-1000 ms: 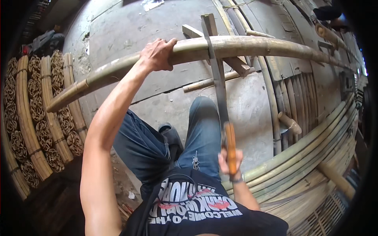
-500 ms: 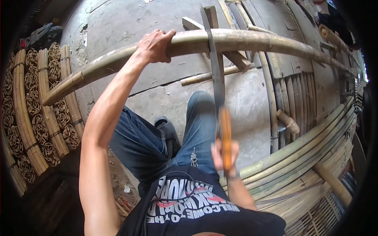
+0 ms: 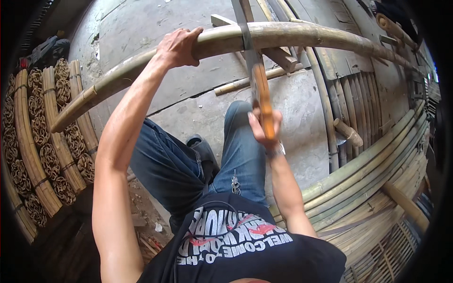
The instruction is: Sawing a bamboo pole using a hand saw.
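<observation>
Our left hand grasps the bamboo pole; our right hand, gripping the saw, has come nearer it: the stroke seems nearly full.

The handsaw blade is cut off by the top edge, its orange-brown handle is blurred, and the left hand hides part of the bamboo pole.
</observation>
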